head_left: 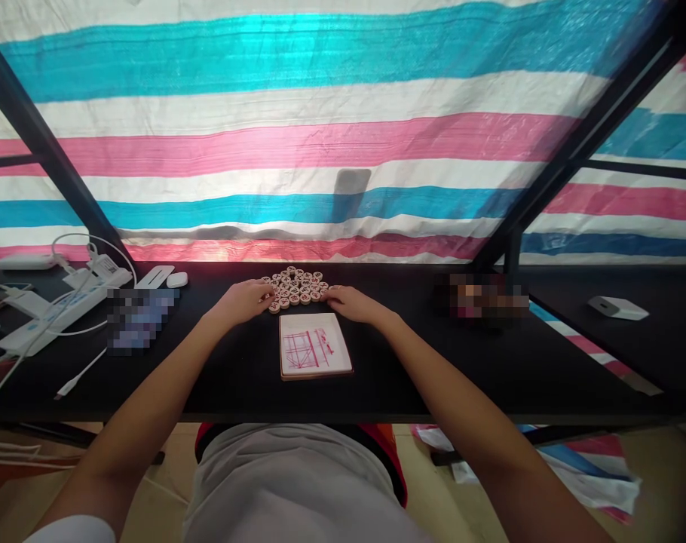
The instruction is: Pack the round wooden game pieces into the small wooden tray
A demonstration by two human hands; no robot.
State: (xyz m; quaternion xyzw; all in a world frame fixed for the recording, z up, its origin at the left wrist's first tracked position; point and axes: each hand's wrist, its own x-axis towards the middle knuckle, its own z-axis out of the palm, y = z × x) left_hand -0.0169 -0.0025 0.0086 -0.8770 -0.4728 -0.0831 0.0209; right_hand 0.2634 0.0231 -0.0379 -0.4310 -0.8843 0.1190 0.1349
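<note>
A cluster of round wooden Chinese chess pieces (298,289) with dark characters lies packed together on the black table (230,377). At its left side is my left hand (241,302), fingers bent and thumb and forefinger closed around an edge piece. My right hand (354,303) is at the opposite side, its fingertips pinched together at another edge piece. Both palms face inward, and the held pieces are partly hidden by the fingers. Just in front of the cluster lies a flat rectangular box (314,345) with a pale top and pink line drawings.
On the left are a white power strip (60,309), cables, a pixelated phone-like item (142,320) and a small white case (177,280). A pixelated object (479,296) sits right, with a white charger (618,308) farther right. Black frame posts and a striped tarp (320,143) stand behind.
</note>
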